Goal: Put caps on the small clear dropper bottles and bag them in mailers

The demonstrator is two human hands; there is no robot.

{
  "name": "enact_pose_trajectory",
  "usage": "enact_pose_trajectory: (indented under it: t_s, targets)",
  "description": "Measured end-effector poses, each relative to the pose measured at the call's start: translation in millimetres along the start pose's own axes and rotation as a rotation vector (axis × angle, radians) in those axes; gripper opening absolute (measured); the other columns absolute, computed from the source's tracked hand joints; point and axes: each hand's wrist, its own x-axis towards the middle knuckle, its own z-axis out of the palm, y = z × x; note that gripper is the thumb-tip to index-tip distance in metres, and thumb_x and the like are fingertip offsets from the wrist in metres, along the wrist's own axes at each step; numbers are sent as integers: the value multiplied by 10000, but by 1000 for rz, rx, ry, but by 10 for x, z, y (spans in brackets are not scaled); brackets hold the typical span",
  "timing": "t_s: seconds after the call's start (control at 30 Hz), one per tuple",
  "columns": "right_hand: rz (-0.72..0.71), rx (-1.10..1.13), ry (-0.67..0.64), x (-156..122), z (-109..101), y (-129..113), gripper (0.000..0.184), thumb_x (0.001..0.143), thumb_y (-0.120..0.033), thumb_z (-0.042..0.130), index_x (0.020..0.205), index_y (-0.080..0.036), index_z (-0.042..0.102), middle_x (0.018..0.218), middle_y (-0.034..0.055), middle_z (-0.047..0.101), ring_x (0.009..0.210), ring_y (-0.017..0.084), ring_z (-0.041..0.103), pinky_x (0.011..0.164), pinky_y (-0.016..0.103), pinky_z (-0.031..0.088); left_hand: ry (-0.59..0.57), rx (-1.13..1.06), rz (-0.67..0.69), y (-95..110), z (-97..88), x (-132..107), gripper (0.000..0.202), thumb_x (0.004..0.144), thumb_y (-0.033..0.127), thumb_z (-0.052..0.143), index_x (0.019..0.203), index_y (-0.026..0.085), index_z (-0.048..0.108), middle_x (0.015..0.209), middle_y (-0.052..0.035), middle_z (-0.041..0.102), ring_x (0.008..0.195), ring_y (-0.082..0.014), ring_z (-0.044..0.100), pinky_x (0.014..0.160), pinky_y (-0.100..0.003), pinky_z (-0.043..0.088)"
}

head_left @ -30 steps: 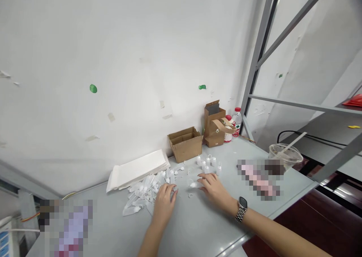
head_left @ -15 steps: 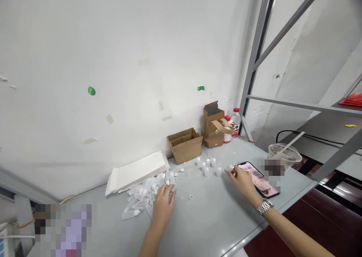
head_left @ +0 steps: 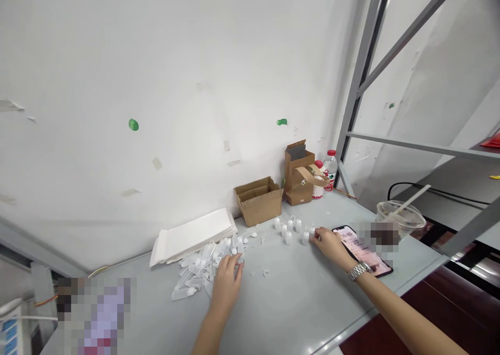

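My right hand (head_left: 332, 248) has its fingertips closed round a small white plastic bottle (head_left: 312, 232), which stands close beside another small bottle (head_left: 305, 239). Several more such bottles (head_left: 288, 237) stand upright in a loose group to the left of it. My left hand (head_left: 227, 279) rests at the right edge of a heap of translucent plastic bottles (head_left: 199, 266), its thumb apart from its curved fingers. Nothing shows between them, though part of the heap is hidden behind the hand.
Behind the bottles stand an open cardboard box (head_left: 260, 209), a brown paper bag (head_left: 300, 188) and a red-capped water bottle (head_left: 330, 170). A white padded sheet (head_left: 195, 235) lies by the wall. Right of my right hand are a phone (head_left: 363, 248) and a plastic cup (head_left: 402, 217).
My right hand has moved left with the small bottle, bringing it beside the others. My left hand stays by the heap. The view has shifted slightly.
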Motion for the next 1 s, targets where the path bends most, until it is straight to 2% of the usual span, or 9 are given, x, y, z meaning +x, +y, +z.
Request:
enact_pose_trajectory:
  t_s: [0.13,0.27,0.33,0.53,0.67,0.8,0.9,1.0]
  targets:
    - [-9,6,-17,-18,-7,10,189,781,-296,484,720,-170,612,806,67,647,794,213,590,684,289,312,-6,-8,-11,-6,10,-6,282,837,280,404,1057,216,570,798,-32,574,805,-182,559,778,-349,463]
    - [28,12,14,-114,-14,83,287,774,-289,489,1003,-163,607,901,78,639,857,227,591,710,301,339,0,-27,-33,-1,2,-10,304,841,299,398,1087,211,552,807,-37,576,802,-184,557,785,-357,455]
    - [41,-20,40,-191,-10,119,349,771,-273,485,1084,-148,575,929,93,632,872,233,591,714,305,354,26,-35,-53,5,-12,-5,322,840,317,401,1109,209,540,804,-37,581,782,-183,557,780,-359,452]
    - [42,-174,136,-400,-31,53,350,794,-214,434,1116,-134,545,954,106,623,855,243,596,697,333,369,133,-53,-171,18,-73,26,395,836,373,396,1176,195,491,797,-35,585,730,-174,549,750,-355,454]
    - [44,-188,204,-447,-116,-80,310,798,-207,433,1074,-139,557,908,95,625,827,240,596,681,337,366,184,-73,-198,-4,-97,44,385,828,371,402,1148,179,500,777,-34,574,705,-171,548,749,-359,452]
    - [-27,-79,234,-472,-128,-257,273,816,-221,411,1033,-153,562,873,80,613,808,233,588,679,342,369,209,-69,-224,-17,-107,54,369,827,384,398,1123,188,498,776,-32,574,703,-177,554,734,-363,452]
    - [-121,86,190,-503,-41,-503,259,836,-221,384,1029,-175,550,878,67,604,768,207,588,709,346,382,263,-73,-281,-15,-129,61,347,828,409,385,1080,187,477,757,-24,569,698,-184,565,702,-356,453]
    - [-278,225,78,-530,82,-871,239,842,-193,378,991,-214,563,910,56,609,752,185,586,741,337,392,363,-105,-344,-28,-170,74,299,826,431,384,1003,197,438,711,-6,559,654,-185,575,626,-326,450]
